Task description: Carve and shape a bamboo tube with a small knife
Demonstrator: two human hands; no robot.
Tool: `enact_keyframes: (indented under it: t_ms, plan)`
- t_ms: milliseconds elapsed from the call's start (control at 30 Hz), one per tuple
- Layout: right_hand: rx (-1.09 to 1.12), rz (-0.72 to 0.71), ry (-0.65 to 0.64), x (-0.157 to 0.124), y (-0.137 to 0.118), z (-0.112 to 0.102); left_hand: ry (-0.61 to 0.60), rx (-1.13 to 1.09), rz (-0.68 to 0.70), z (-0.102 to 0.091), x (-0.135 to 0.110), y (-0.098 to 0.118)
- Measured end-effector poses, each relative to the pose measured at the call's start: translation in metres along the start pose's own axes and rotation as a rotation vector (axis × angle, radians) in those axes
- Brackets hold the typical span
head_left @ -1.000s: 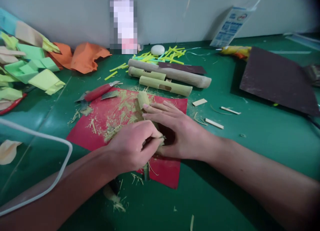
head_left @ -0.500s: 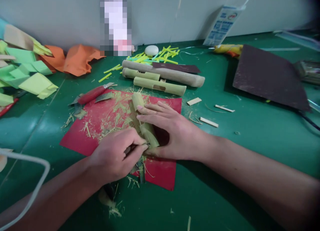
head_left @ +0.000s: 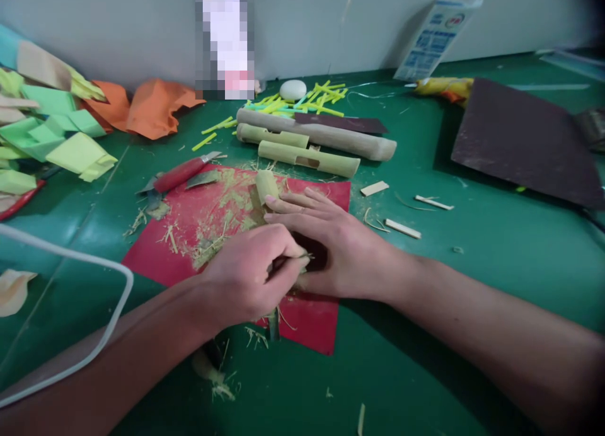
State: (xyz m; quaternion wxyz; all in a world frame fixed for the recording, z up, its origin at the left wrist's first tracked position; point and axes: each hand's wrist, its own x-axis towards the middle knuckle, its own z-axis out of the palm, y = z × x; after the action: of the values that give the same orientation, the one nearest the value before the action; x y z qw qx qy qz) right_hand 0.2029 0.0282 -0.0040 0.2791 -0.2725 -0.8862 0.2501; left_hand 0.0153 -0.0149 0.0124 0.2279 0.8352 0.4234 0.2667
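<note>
A left hand (head_left: 250, 275) clenches tightly around a thin tool (head_left: 273, 322) set against a bamboo piece (head_left: 266, 185), which the right hand (head_left: 331, 244) pins, fingers spread flat, on a shaving-strewn red sheet (head_left: 155, 253) atop a green table (head_left: 449, 285) by a grey wall (head_left: 307, 26).

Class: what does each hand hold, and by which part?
Left hand grips a slim tool mid-length, its kind unclear. Right hand presses the bamboo piece down over its near half, the far end free.
</note>
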Motion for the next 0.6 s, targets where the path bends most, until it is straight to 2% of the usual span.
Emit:
enact_keyframes:
  t_ms: [167,300,400,600]
  plan:
    - [-0.013,-0.006,0.001,-0.002,0.002,0.001,0.005,0.055,-0.059,-0.006,-0.012,-0.006]
    - [-0.021,0.002,-0.015,-0.002,0.001,-0.001,0.033,0.022,-0.062,-0.003,-0.005,-0.003]
    - [-0.024,0.001,-0.021,-0.001,0.001,-0.001,0.011,-0.009,-0.027,-0.002,0.000,-0.001]
    - [-0.040,-0.009,0.006,-0.002,0.003,0.000,0.030,0.069,-0.088,-0.006,-0.009,-0.007]
